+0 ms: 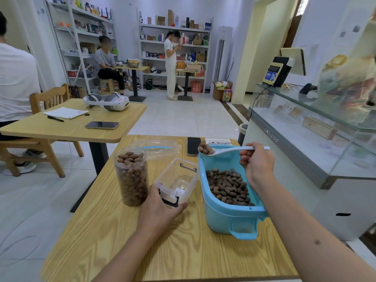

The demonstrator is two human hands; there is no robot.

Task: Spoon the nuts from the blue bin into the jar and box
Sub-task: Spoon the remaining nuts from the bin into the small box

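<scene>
A blue bin [230, 217] stands on the wooden table [183, 251] at the right, with brown nuts [228, 187] in its bottom. My right hand [257, 162] grips a white spoon [230, 150] loaded with nuts, held above the bin's far left corner. A clear jar [131, 176], filled to the top with nuts, stands at the left. Between jar and bin sits a clear box [179, 180] with black clasps, no nuts visible in it. My left hand [160, 210] holds the box's near end.
A clear lid [156, 148] with a blue strip and a dark phone [193, 146] lie at the table's far edge. A second table with a headset stands at the left. A glass counter runs along the right. People are in the background.
</scene>
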